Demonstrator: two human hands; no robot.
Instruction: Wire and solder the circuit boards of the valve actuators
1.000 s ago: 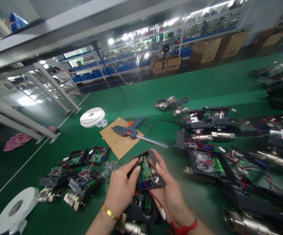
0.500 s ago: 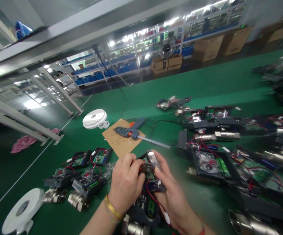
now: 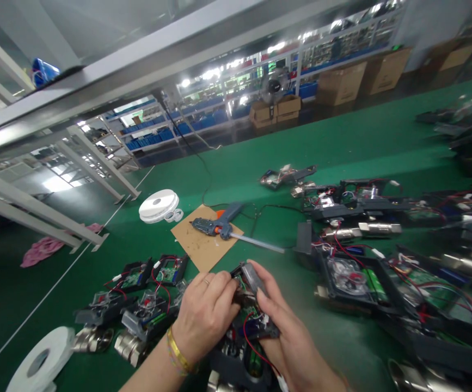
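My right hand [image 3: 287, 321] grips a small black housing with a green circuit board [image 3: 255, 311] from its right side, thumb on top. A red wire with a white connector hangs from it. At its left, my left hand [image 3: 209, 305] has its fingers curled and pressed together at the board; what they pinch is hidden behind them. Below the hands sits a dark valve unit [image 3: 239, 366] with a metal fitting and a green cell, partly covered. A glue gun [image 3: 215, 224] lies beyond them on a brown cardboard sheet [image 3: 200, 255].
More open housings [image 3: 170, 270] and valve units [image 3: 148, 316] lie to the left. Many similar units [image 3: 356, 277] crowd the right side. White tape rolls [image 3: 158, 206] rest on the green table [image 3: 236, 169]. A metal beam [image 3: 138, 60] crosses above.
The view has shifted slightly, so the table things sit a little lower. The held housing has tilted a bit; both hands stay at it, and my left fingers are bunched more closely.
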